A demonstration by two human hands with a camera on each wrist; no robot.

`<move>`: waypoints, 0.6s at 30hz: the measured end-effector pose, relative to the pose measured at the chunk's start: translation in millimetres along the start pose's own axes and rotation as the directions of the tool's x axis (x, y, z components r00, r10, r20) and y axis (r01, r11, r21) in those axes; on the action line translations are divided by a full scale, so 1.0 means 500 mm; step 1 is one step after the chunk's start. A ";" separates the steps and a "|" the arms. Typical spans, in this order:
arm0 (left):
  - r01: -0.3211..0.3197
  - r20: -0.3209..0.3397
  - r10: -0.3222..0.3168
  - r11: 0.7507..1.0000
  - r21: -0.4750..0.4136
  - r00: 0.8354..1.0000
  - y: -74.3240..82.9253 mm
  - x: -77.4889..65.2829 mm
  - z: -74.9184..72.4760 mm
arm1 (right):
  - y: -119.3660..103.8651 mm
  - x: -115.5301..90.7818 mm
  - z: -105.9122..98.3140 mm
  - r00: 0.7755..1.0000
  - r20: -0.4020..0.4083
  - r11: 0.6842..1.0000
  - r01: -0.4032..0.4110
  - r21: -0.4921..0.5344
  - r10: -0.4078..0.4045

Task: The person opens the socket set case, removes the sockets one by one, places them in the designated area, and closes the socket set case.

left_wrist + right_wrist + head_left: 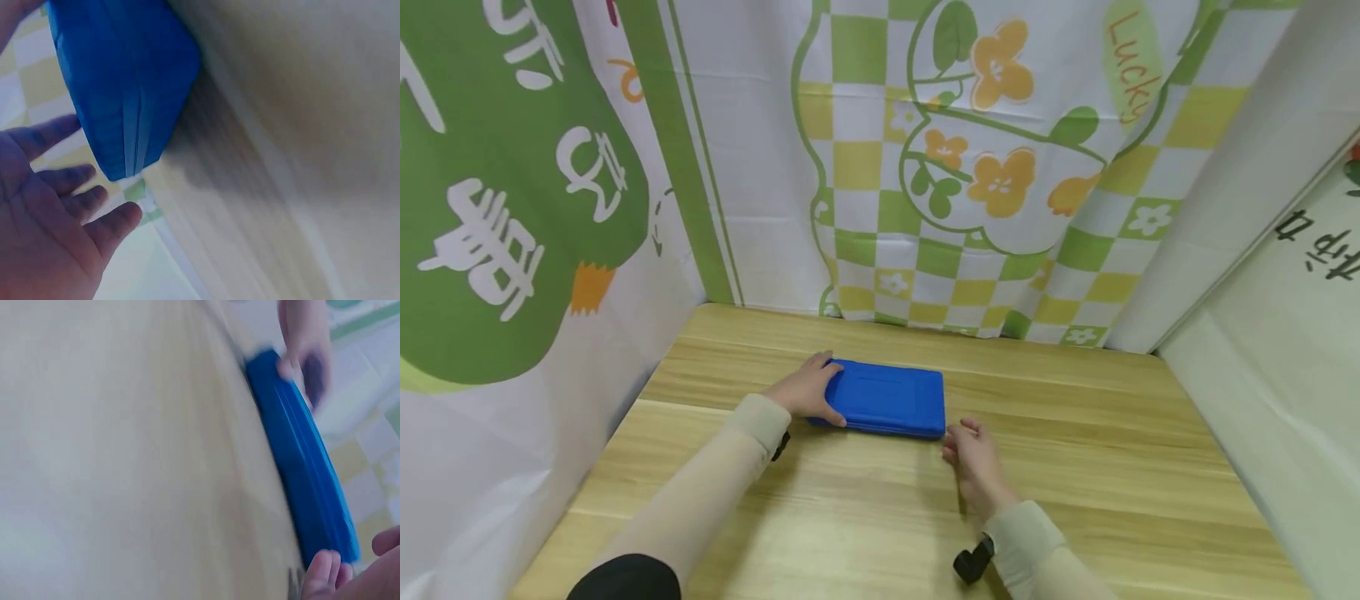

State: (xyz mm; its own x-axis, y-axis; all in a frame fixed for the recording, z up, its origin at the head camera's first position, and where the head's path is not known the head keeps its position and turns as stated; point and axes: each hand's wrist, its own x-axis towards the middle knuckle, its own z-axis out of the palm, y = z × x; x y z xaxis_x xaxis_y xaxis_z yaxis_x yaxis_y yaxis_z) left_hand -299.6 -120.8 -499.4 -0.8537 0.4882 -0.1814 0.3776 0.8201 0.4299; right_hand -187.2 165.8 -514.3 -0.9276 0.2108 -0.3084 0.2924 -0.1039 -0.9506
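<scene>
A flat, closed blue plastic case [883,396] lies on the wooden table, its seam visible along the side in both wrist views. My left hand [803,390] spans the left end of the case, thumb at the front corner and fingers at the back; in the left wrist view the other fingers of that hand [47,212] spread out beside the case. Close to the front right corner is my right hand [976,462], its fingers loosely bent and holding nothing. Whether its fingertips touch the corner is hard to tell, also in the right wrist view.
The wooden table [850,508] reaches to a patterned curtain [880,183] at the back. White sheets with green print [587,350] hang on the left, and a pale sheet [1285,350] on the right. Small dark prong-like shapes [294,584], blurred, show beside the right fingertips.
</scene>
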 end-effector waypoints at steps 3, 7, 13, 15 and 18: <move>-0.012 0.024 0.012 1.000 0.004 1.000 -0.001 0.015 -0.002 | 0.014 -0.032 0.018 0.992 0.049 0.974 -0.120 0.192 0.112; -0.002 0.068 -0.004 0.997 0.079 0.998 -0.001 0.020 -0.013 | 0.028 -0.048 0.059 0.966 0.190 0.925 -0.226 0.304 0.174; 0.007 0.102 -0.017 0.995 0.101 0.995 0.018 0.022 -0.020 | 0.035 -0.039 0.090 0.940 0.277 0.847 -0.307 0.435 0.198; 0.014 0.098 -0.024 0.995 0.096 0.995 0.018 0.022 -0.019 | 0.033 -0.038 0.099 0.934 0.287 0.815 -0.331 0.475 0.212; 0.020 0.092 -0.030 0.995 0.101 0.995 0.011 0.020 -0.017 | 0.028 -0.038 0.117 0.924 0.296 0.760 -0.369 0.535 0.240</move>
State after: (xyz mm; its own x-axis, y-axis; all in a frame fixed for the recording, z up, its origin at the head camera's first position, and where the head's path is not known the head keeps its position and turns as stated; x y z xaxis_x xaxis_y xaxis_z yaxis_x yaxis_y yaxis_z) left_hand -309.0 -114.1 -491.0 -0.8279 0.4890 -0.2747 0.3946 0.8559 0.3343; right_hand -179.1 103.5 -519.8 -0.8563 -0.1183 -0.5028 0.4399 -0.6771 -0.5899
